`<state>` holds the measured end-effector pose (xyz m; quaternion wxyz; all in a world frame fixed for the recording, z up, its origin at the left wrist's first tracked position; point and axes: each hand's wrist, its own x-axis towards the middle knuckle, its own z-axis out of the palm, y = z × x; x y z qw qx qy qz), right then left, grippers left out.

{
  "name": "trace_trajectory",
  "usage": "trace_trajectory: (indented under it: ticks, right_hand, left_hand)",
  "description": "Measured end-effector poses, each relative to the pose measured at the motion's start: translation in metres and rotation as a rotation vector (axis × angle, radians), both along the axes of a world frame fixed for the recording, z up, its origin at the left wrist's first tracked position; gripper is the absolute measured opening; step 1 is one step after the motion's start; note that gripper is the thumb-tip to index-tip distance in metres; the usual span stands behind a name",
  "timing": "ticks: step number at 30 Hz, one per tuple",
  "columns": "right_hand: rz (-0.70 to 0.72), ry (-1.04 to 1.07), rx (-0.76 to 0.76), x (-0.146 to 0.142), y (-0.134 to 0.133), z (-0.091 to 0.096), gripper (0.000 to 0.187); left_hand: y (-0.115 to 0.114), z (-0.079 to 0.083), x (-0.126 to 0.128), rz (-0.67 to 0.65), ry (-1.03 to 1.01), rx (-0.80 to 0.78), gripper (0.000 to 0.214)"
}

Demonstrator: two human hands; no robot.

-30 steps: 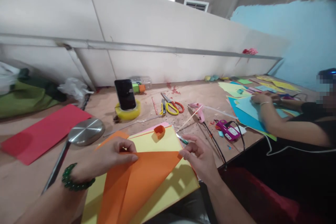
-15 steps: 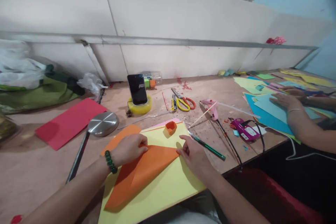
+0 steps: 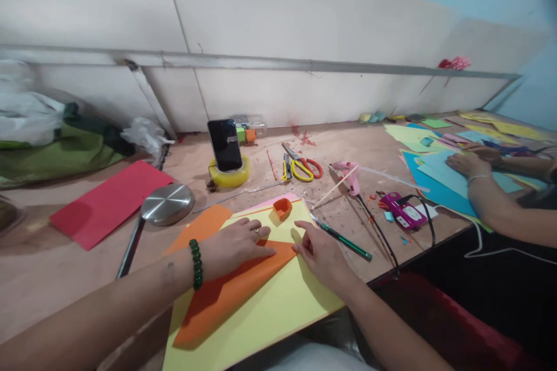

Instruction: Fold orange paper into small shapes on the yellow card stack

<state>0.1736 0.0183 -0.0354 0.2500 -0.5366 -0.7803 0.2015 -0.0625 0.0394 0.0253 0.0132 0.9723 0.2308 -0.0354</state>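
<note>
A sheet of orange paper (image 3: 226, 295), folded over with its lower edge rounded and unpressed, lies on a stack of yellow paper (image 3: 265, 319). My left hand (image 3: 235, 248) rests palm down on its upper edge, fingers stretched toward the right corner. That corner is pinched between thumb and finger of my right hand (image 3: 322, 252). Just beyond my hands, a small orange folded paper cup (image 3: 282, 210) stands on the yellow stack. Another orange paper piece (image 3: 204, 221) shows past my left wrist.
Right of the stack lie a green pen-like tool (image 3: 343, 237), a pink glue gun (image 3: 350, 177) and a purple device (image 3: 402, 211). Behind are scissors (image 3: 302, 168) and a phone (image 3: 225, 145) propped in a tape roll (image 3: 230, 174). A co-worker's hands (image 3: 472, 165) touch blue paper at right.
My left hand has opened from a closed grip on the paper's upper edge and slid right, now lying flat. My right hand keeps its hold on the corner. The view has shifted slightly.
</note>
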Motion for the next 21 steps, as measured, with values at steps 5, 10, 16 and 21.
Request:
trace_trajectory:
  ticks: [5,10,16,21]
  right_hand:
    - [-0.028,-0.032,-0.047,-0.001,0.000,0.001,0.039]
    - [-0.012,-0.064,-0.056,0.000,0.000,0.003,0.038]
    - [-0.009,-0.080,-0.055,0.000,0.000,0.004,0.038]
    - [-0.003,-0.056,-0.067,0.001,-0.001,0.004,0.040]
  left_hand:
    - [-0.009,0.013,0.030,0.081,0.182,-0.098,0.016]
    - [-0.037,0.022,0.064,0.278,0.201,-0.104,0.038]
    - [-0.069,-0.011,0.073,0.417,0.310,0.009,0.091]
    - [-0.101,-0.037,0.055,0.383,0.214,0.132,0.098]
